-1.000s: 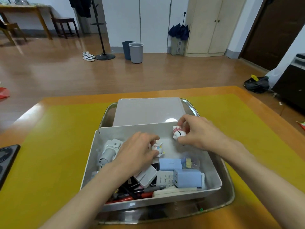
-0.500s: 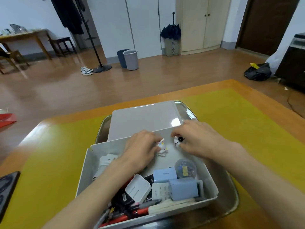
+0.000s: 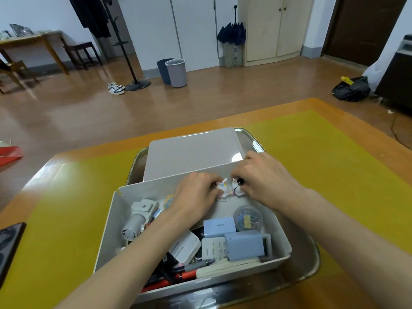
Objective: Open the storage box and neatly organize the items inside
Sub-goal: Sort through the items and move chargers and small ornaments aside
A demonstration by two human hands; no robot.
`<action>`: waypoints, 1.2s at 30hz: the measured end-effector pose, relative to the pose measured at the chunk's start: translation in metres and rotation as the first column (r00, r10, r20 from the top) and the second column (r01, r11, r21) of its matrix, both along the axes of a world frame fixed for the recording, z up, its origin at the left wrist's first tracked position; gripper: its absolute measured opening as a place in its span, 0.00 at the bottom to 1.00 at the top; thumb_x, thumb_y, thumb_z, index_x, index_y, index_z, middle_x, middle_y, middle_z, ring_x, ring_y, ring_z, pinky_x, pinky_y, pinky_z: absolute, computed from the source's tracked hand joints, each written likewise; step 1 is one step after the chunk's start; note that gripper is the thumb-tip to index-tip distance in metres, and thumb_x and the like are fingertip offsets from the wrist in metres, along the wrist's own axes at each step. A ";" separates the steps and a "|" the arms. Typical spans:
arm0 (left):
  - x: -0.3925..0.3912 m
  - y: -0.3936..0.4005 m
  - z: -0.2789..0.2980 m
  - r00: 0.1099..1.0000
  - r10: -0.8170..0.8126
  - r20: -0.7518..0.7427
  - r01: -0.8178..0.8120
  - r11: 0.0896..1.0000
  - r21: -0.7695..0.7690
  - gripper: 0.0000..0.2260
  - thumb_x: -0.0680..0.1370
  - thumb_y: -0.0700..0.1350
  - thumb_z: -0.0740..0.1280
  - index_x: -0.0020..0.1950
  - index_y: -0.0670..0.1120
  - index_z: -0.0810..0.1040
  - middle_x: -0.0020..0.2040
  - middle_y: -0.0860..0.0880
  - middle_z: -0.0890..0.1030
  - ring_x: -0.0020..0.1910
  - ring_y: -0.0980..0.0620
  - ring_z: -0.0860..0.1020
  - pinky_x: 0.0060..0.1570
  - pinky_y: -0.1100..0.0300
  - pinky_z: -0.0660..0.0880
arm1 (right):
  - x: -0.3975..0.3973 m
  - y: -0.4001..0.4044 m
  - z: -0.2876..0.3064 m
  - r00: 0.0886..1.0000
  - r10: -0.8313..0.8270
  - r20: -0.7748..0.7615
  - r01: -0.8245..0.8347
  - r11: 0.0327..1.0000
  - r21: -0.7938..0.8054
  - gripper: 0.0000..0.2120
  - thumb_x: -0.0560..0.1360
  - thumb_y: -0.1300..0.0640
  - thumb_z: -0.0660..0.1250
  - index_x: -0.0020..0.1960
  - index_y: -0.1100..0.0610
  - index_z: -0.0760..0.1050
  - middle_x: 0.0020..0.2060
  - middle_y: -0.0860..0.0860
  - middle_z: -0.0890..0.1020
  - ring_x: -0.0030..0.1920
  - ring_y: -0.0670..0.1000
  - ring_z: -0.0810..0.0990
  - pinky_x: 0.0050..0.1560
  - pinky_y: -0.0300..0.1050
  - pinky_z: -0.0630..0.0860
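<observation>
The white storage box [image 3: 107, 237] stands open in a metal tray [image 3: 312, 259], its lid [image 3: 191, 152] lying flat behind it. My left hand [image 3: 196, 197] pinches a small white figurine with blue marks [image 3: 224, 188] at the box's far wall. Right beside it, my right hand [image 3: 265, 179] pinches a second white figurine with a black dot [image 3: 238, 186]. The two figurines nearly touch. Inside the box lie a grey handheld fan [image 3: 138, 217], two light blue chargers [image 3: 243, 244], a white adapter [image 3: 185, 247], a clear tub of clips [image 3: 247, 218] and pens [image 3: 194, 267].
The tray sits on a yellow mat [image 3: 62, 219] over a wooden table [image 3: 330, 108]. A black device [image 3: 9, 244] lies at the table's left edge. Beyond are bins [image 3: 176, 72], a coat stand base [image 3: 137, 84] and a black bag [image 3: 350, 88] on the floor.
Both hands have lowered toward the far wall of the box and brought the two figurines side by side. The camera has tilted up and shifted slightly.
</observation>
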State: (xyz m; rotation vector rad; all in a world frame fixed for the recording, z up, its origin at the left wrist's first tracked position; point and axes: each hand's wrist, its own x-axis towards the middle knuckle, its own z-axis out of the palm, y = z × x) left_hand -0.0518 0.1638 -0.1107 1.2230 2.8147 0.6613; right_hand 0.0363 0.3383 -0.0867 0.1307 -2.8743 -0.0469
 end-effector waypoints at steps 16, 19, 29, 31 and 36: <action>-0.002 0.006 -0.005 0.988 -0.038 -0.148 0.048 0.997 0.062 0.08 0.75 0.48 0.73 0.53 0.52 0.82 0.46 0.55 0.80 0.47 0.50 0.77 0.43 0.51 0.76 | -0.011 0.000 -0.002 0.992 -0.112 -0.057 0.111 0.994 -0.020 0.09 0.71 0.56 0.73 0.50 0.48 0.83 0.45 0.47 0.80 0.52 0.53 0.71 0.43 0.45 0.61; -0.002 0.007 -0.002 0.985 -0.020 -0.174 0.026 0.999 0.032 0.08 0.75 0.49 0.72 0.53 0.52 0.81 0.46 0.54 0.82 0.49 0.49 0.77 0.44 0.50 0.76 | -0.012 0.000 -0.002 0.987 -0.151 -0.047 0.149 0.988 -0.047 0.09 0.72 0.54 0.73 0.52 0.46 0.82 0.47 0.45 0.80 0.54 0.52 0.71 0.43 0.44 0.62; 0.001 0.008 -0.001 0.969 0.041 -0.244 -0.038 0.999 0.016 0.07 0.74 0.53 0.72 0.51 0.54 0.80 0.45 0.56 0.82 0.46 0.51 0.78 0.41 0.53 0.77 | -0.010 0.001 -0.001 0.987 -0.149 -0.057 0.149 0.989 -0.007 0.09 0.73 0.52 0.71 0.53 0.48 0.81 0.49 0.47 0.79 0.54 0.52 0.72 0.46 0.46 0.70; 0.001 0.008 -0.001 0.969 0.038 -0.243 -0.035 0.999 0.015 0.08 0.75 0.53 0.72 0.52 0.54 0.80 0.45 0.56 0.82 0.47 0.51 0.78 0.42 0.52 0.77 | -0.009 0.000 0.000 0.987 -0.152 -0.054 0.152 0.988 -0.007 0.10 0.74 0.51 0.71 0.55 0.48 0.81 0.50 0.46 0.79 0.54 0.52 0.72 0.46 0.46 0.69; 0.002 0.003 0.006 0.979 0.062 -0.193 -0.064 0.998 -0.003 0.12 0.74 0.58 0.72 0.54 0.56 0.79 0.48 0.57 0.83 0.49 0.52 0.79 0.44 0.52 0.78 | -0.007 0.000 0.002 0.987 -0.151 -0.046 0.148 0.987 -0.059 0.13 0.73 0.46 0.70 0.56 0.48 0.80 0.51 0.46 0.79 0.55 0.51 0.72 0.44 0.45 0.67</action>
